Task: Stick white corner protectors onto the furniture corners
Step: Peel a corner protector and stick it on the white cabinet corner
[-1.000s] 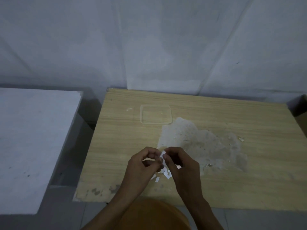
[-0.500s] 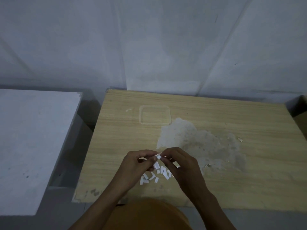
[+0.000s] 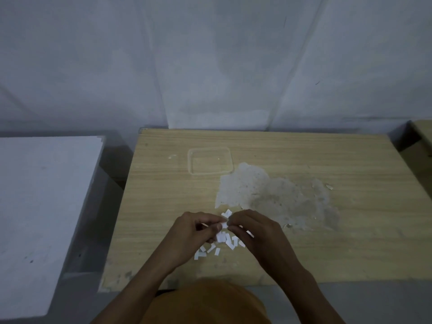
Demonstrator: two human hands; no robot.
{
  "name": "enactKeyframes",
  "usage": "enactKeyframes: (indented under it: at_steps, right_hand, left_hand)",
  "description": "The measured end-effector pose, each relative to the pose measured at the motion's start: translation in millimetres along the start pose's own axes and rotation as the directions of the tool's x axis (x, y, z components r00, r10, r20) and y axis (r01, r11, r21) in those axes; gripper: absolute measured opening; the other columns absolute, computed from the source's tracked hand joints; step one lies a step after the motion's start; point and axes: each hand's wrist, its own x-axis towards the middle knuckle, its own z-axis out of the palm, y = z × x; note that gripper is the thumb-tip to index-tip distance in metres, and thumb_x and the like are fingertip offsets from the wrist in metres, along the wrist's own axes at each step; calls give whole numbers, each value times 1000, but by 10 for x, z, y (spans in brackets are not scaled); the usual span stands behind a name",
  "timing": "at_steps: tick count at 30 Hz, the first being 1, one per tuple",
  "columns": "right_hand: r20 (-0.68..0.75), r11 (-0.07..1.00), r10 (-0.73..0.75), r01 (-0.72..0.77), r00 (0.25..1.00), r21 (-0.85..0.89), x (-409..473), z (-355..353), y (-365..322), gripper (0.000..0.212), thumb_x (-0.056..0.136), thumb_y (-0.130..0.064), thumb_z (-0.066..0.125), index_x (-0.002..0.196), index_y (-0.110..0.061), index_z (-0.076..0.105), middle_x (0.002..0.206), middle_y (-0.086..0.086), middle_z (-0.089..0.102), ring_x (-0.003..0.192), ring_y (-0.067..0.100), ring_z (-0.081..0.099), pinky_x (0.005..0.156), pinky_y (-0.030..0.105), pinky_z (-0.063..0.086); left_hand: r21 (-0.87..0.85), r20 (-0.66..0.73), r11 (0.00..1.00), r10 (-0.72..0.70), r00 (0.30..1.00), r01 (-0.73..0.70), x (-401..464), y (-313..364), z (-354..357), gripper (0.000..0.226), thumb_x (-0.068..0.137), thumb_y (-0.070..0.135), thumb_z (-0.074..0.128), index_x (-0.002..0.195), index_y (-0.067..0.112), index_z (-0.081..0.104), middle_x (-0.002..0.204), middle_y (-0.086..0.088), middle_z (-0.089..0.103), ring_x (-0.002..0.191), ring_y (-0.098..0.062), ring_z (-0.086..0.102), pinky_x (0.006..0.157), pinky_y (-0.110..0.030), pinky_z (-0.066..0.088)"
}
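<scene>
Hands pinching (apparently paper) white protector

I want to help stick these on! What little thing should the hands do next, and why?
Probably peel the backing off the white piece that the left hand and right hand pinch between them. It hangs above the loose white pieces on the wooden table, and no table corner in view wears one yet.
</scene>
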Motion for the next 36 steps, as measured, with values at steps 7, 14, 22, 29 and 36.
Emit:
enactKeyframes:
  at_steps: [7, 14, 22, 29, 36]
  right_hand:
    - [2, 917, 269, -257, 963, 306, -43, 57, 12, 10, 85, -10, 70, 86, -20, 70, 79, -16, 69, 76, -1, 65, 70, 11, 51]
    - [55, 619, 516, -417, 855, 665, -66, 90, -109, 20, 85, -9, 70, 94, -26, 66, 88, -6, 72, 82, 9, 69, 70, 17, 53]
    - [134, 429, 536, -406, 833, 807, -28, 41, -284, 14, 89, -11, 64, 99, -16, 72, 88, 7, 73, 83, 22, 70, 69, 25, 55]
    - [48, 461, 531, -336, 846, 821, -15, 12, -400, 23, 89, -16, 65, 107, -29, 72, 98, 0, 74, 86, 17, 71, 71, 20, 55]
    - [-41, 537, 517, -287, 855, 793, 13, 25, -476, 29, 85, -26, 65, 113, -33, 69, 98, -5, 74, 86, 14, 70, 71, 22, 56]
  left_hand:
    - [17, 19, 999, 26, 999, -27, -2, 33, 13, 18, 90, 25, 63, 98, 35, 75, 89, 4, 75, 75, -16, 71, 73, -31, 59]
    - [-141, -134, 988, 40, 990, -59, -48, 109, 58, 12, 89, 18, 65, 92, 29, 68, 81, -1, 71, 73, -17, 70, 69, -27, 57]
    - [-133, -253, 971, 161, 954, -199, -103, 252, 196, 5, 90, 17, 64, 89, 22, 62, 84, 2, 68, 78, -14, 69, 71, -38, 59]
    - [332, -370, 843, 529, 764, -424, -108, 334, 202, 15, 86, 13, 69, 94, 25, 65, 97, 14, 58, 90, -11, 60, 70, -17, 51]
    - [144, -421, 861, 499, 758, -487, -120, 399, 195, 13, 84, 14, 69, 95, 20, 71, 95, 11, 67, 92, -10, 67, 72, -19, 55]
